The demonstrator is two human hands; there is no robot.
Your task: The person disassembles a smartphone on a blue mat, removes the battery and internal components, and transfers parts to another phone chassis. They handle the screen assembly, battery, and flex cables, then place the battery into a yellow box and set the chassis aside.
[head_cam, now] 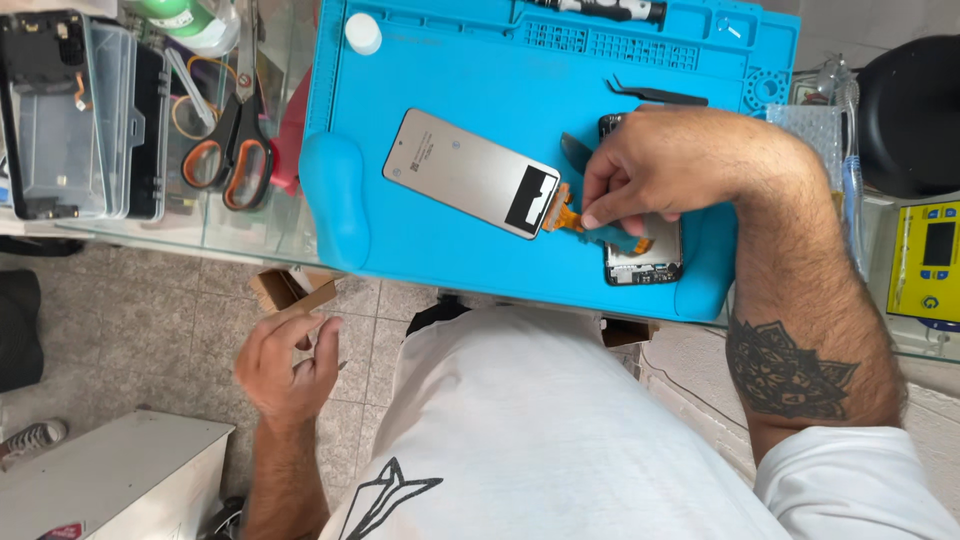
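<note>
The right hand (655, 175) rests on the work mat with thumb and forefinger pinched together on a small blue flat pry tool (612, 236), whose tip lies at the orange flex ribbon (566, 217) joining the two halves of a phone. Directly under that hand lies the black phone body (645, 262), back down, largely covered by the palm so that only its lower end and a corner above the knuckles show. The ribbon runs from it to a grey rectangular display panel (470, 172), which is already lifted clear of the body and lies face down beside it on the mat, tilted, with a black patch at the end nearest the ribbon. So the screen appears to be separated but still tethered; whether the connector is seated or loose cannot be told, since the fingers hide it. All this sits on a bright blue silicone repair mat (420, 245) with a raised front lip, laid on a glass table. A pair of black tweezers (660, 95) lies on the mat just beyond the hand, untouched. The left hand (288, 365) hangs below the table edge, fingers loosely curled and apart, holding nothing. Off the mat to the left are orange-handled scissors (227, 160) and a clear plastic parts box (70, 115).
</note>
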